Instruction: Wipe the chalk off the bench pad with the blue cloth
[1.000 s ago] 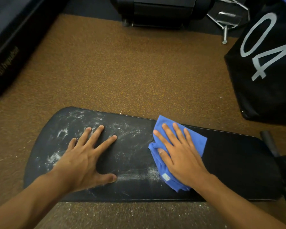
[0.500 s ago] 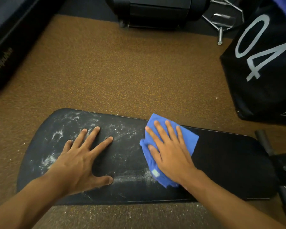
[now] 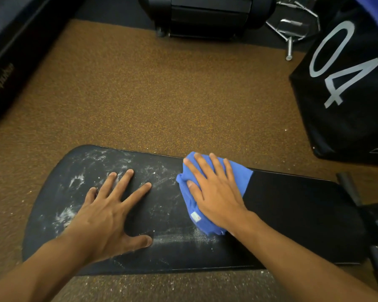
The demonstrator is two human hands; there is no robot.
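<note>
Pressing the blue cloth [image 3: 214, 197] flat against the bench pad [image 3: 292, 214], I keep my right hand [image 3: 214, 192] spread over it, fingers fanned and palm down, nothing pinched. The cloth sits bunched under that palm about midway along the pad, reaching from close to the far edge to near the front edge, a small tag showing at its lower fold.

My left hand [image 3: 109, 214] lies splayed and bare on the pad's rounded left end, bracing it, thumb stretched toward the front edge. It holds nothing.

The pad's long axis runs left to right across the head view. Everything to the right of the cloth reads clean and black; everything to its left is streaked with white chalk [image 3: 74, 182], heaviest near the rounded end and in a pale band [image 3: 183, 237] along the front edge between my left thumb and the cloth. So the remaining work lies leftward from my right hand, along the long axis, and the left hand rests squarely in that path, covering part of the dusty patch.

I judge the job roughly half done. The next stroke would need the cloth pushed left toward the rounded end, and the bracing hand would have to lift or shift for the cloth to reach what it covers. Loose chalk could spill over the front edge onto the speckled floor [image 3: 162, 94], where some white dust already lies.

A black box marked 04 [image 3: 345, 83] stands well apart beyond the pad's right end.
</note>
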